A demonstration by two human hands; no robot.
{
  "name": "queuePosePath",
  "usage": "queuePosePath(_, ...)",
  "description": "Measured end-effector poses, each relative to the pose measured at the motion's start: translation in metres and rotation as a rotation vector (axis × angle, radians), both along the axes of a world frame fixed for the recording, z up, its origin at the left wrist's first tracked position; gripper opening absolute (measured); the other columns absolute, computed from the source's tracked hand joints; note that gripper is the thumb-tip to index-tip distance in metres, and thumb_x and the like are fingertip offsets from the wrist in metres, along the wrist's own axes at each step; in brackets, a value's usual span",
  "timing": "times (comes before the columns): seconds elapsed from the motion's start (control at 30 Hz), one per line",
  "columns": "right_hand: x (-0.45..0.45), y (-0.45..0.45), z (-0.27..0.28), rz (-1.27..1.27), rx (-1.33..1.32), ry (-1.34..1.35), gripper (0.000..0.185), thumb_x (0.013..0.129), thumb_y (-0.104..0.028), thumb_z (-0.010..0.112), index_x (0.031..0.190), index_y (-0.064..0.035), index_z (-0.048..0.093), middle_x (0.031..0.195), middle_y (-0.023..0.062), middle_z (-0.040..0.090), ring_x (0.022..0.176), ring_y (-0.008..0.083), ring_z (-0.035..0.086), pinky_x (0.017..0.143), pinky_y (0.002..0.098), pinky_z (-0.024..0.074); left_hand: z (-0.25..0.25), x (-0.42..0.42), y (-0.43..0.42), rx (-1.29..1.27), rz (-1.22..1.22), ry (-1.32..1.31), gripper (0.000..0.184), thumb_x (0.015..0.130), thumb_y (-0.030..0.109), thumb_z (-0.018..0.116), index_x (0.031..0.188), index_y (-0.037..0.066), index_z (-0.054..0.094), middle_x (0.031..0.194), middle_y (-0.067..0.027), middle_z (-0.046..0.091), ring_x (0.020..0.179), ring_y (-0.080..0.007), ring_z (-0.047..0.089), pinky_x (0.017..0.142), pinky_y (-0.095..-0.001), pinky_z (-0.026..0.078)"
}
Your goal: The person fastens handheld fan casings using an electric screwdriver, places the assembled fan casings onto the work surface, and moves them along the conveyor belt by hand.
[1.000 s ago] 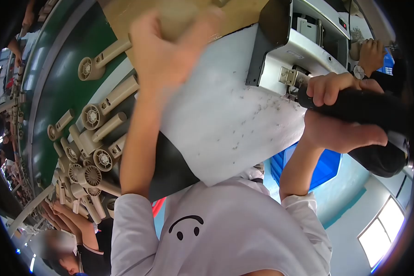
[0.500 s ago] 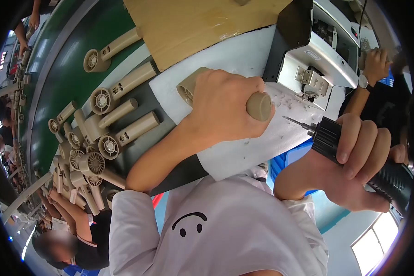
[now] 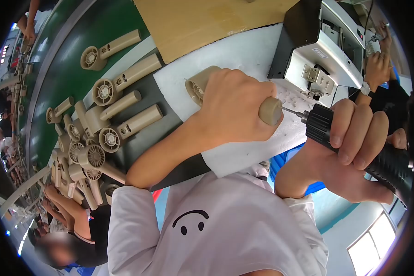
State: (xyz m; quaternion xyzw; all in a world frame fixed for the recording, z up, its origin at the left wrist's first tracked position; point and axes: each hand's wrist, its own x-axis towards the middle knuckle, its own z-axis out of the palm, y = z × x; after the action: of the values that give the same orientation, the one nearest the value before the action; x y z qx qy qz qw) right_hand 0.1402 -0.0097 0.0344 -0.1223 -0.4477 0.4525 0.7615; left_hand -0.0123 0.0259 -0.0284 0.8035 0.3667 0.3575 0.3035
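A green belt [image 3: 64, 69] carries two beige fans, one [image 3: 119, 43] near the cardboard and a smaller-looking one [image 3: 60, 110] further left. Beside it, the dark tabletop [image 3: 177, 172] bears a heap of fans [image 3: 89, 156], too overlapped to count; at least three long handles lie toward the left forearm. One white sheet [image 3: 239, 154] covers the area under both hands, with one cardboard piece [image 3: 207, 27] along its far edge. One silver-and-black machine [image 3: 303, 69] stands on the right, its open top showing mechanical parts inside. Below the tabletop's edge is a blue container [image 3: 283, 160]; its contents are hidden. Two co-workers are close: one has hands [image 3: 55, 198] at the heap, the other a watch-wearing hand [image 3: 377, 71] beside the machine.

The right hand [image 3: 342, 172] has its fingers wrapped around one black power screwdriver [image 3: 319, 123]. The left hand's [image 3: 237, 108] fingers are clamped around the handle of one fan [image 3: 202, 79], held above the sheet, head leftward. Half a second ago the bit [image 3: 292, 111] was clear of the handle's end; now it meets it. Tiny dark specks, uncountable, dot the sheet near the machine.
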Motion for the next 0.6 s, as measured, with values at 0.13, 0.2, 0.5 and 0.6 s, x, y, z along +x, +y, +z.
queuePosePath(0.13,0.004,-0.002,0.000,0.018,-0.001,0.027,0.053,0.078,-0.051,0.067,0.105,-0.0082,0.053,0.065,-0.0058,0.046,0.055,0.0057,0.045,0.055,0.0226,0.0339,0.001,0.002,0.000,0.007,0.023,0.048,0.017,0.057,0.021,0.067,0.053,0.008,0.058,0.045,-0.0099,0.050,0.041,-0.0314,0.050,0.041,-0.0389,0.037)
queuePosePath(0.2,0.007,-0.002,-0.001,0.021,-0.002,0.038,0.053,0.078,-0.051,0.067,0.105,-0.0081,0.052,0.066,-0.0057,0.047,0.055,0.0058,0.045,0.056,0.0227,0.0340,0.002,0.002,0.000,-0.011,0.018,0.038,0.016,0.057,0.021,0.067,0.054,0.008,0.059,0.045,-0.0100,0.051,0.041,-0.0313,0.051,0.041,-0.0392,0.037)
queuePosePath(0.5,0.003,0.003,-0.007,0.062,0.032,-0.048,0.055,0.078,-0.053,0.069,0.108,-0.0097,0.053,0.065,-0.0059,0.047,0.056,0.0051,0.046,0.057,0.0213,0.0365,0.002,0.003,-0.003,-0.062,0.009,0.057,0.017,0.058,0.023,0.067,0.056,0.008,0.060,0.046,-0.0094,0.052,0.043,-0.0311,0.053,0.043,-0.0399,0.038)
queuePosePath(0.6,0.003,0.002,-0.011,0.061,0.066,-0.015,0.059,0.078,-0.057,0.067,0.109,-0.0087,0.055,0.064,-0.0063,0.046,0.054,0.0052,0.045,0.055,0.0223,0.0351,0.006,0.003,-0.004,-0.091,0.003,0.080,0.017,0.058,0.024,0.067,0.056,0.008,0.061,0.047,-0.0092,0.053,0.044,-0.0310,0.053,0.044,-0.0405,0.039)
